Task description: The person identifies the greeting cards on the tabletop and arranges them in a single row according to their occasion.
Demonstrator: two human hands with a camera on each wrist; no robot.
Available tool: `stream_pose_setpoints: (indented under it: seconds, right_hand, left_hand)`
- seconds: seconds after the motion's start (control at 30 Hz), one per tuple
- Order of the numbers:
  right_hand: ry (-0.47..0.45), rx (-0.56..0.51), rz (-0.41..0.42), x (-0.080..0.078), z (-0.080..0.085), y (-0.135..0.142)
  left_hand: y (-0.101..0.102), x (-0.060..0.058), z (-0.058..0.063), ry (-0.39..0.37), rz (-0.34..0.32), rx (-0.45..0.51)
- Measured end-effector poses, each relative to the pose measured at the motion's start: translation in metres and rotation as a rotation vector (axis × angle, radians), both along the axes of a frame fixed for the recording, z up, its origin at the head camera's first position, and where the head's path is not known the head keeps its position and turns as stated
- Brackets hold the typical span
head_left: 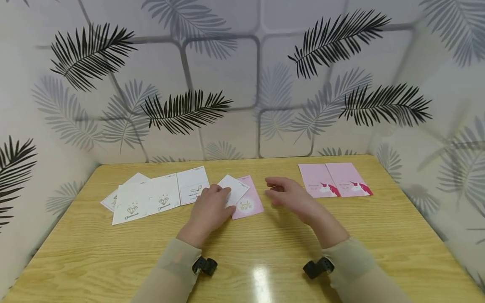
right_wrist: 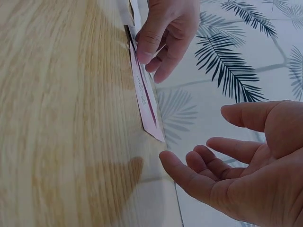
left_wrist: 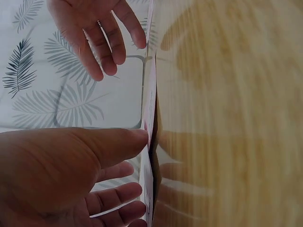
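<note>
My left hand [head_left: 212, 208] reaches over a white card [head_left: 234, 188] lying askew across a pink card [head_left: 249, 204] with gold lettering. In the left wrist view its thumb [left_wrist: 125, 142] and spread fingertips touch the cards' faces, and the palm hides part of the white one. To the right of the pink card, my right hand [head_left: 297, 198] hovers over the table with fingers apart and nothing held. Its fingers [right_wrist: 194, 182] are loosely bent in the right wrist view.
Left of my left hand lie white cards [head_left: 163, 195] with gold diamonds, partly overlapping, and a white card [head_left: 191, 179] with a winged print. Two pink unicorn cards [head_left: 316, 174] lie side by side at the right. A leaf-patterned backdrop [head_left: 221, 139] rises behind the wooden table [head_left: 242, 252].
</note>
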State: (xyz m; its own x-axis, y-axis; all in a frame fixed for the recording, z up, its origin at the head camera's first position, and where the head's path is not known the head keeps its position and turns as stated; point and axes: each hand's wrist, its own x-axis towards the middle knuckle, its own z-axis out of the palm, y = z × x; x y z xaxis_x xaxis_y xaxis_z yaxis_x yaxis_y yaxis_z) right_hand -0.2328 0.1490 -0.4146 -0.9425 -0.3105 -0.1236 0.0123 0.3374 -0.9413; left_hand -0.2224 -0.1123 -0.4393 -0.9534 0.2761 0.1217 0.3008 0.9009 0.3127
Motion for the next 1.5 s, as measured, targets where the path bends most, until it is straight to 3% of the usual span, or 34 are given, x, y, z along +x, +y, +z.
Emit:
stream_pose_setpoints:
  seconds: [0.2,0.67,1.13,1.5]
  right_hand:
    - [-0.013,0.034,0.001,0.002,0.0,-0.01]
    - [-0.086,-0.015,-0.004,0.001,-0.009,-0.016]
    - [-0.091,-0.01,-0.052,0.001,-0.006,-0.016]
    - [-0.069,0.041,-0.023,-0.003,-0.014,-0.018]
  left_hand:
    - [-0.001,0.0,-0.002,0.009,-0.016,-0.039]
    - [0.0,-0.004,-0.005,-0.024,-0.009,-0.071]
    - [0.0,-0.002,-0.001,-0.013,-0.018,-0.059]
    - [-0.001,-0.001,-0.001,-0.038,-0.009,-0.067]
